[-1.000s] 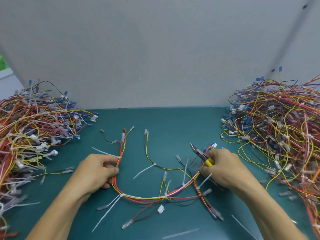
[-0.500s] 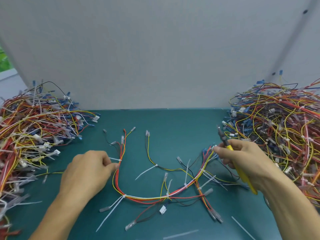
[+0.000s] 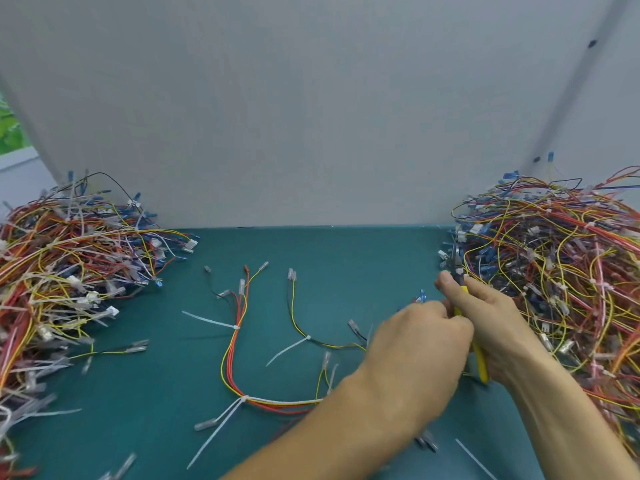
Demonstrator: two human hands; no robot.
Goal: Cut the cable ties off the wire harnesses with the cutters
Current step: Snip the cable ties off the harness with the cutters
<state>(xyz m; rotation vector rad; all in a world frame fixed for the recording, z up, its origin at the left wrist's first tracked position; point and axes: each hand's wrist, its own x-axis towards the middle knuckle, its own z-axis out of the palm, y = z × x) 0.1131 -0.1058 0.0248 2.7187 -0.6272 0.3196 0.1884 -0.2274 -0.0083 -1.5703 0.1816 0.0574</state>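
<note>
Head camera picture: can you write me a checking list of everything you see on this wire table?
Surface: teal-green table mat.
Job's things: yellow-handled metal cutters; loose harness of red, yellow and white wires lying curved, white plastic cable ties on it.
Clutter: thin white cut strip near the front edge.
Grips: right hand grips the cutters; left hand reaches across beside it, fingers curled, what they hold is hidden.
Cables: big tangled wire heap on the left; another heap on the right.
Surroundings: plain pale grey wall panel behind; green patch at far left.
</note>
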